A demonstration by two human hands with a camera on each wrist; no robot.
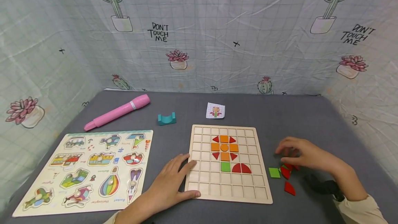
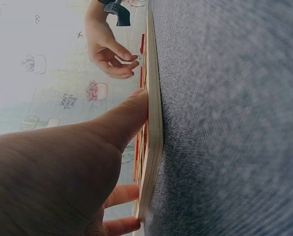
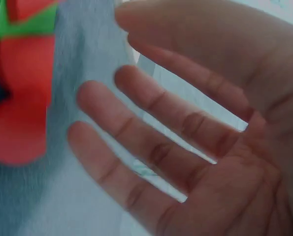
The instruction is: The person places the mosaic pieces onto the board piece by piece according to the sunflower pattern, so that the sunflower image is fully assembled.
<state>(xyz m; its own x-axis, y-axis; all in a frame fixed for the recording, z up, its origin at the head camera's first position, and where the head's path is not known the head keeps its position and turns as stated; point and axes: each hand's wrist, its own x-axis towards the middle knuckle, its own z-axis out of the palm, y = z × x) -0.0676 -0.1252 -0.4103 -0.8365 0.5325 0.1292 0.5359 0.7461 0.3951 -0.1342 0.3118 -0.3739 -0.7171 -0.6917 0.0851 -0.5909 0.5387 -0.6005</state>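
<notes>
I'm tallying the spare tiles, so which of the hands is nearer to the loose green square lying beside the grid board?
Right. The right hand hovers just above and behind the green square, among the red pieces. The left hand rests on the grid board at its far left edge.

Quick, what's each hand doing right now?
Left hand: open, flat on the wooden grid board.
Right hand: open, holding nothing, over loose red pieces.

Grey table (image 1: 273,117): pink pen (image 1: 117,112), teal block (image 1: 166,118), pattern card (image 1: 215,110), vehicle puzzle (image 1: 88,170), grid board (image 1: 228,163), loose tiles (image 1: 284,175).
</notes>
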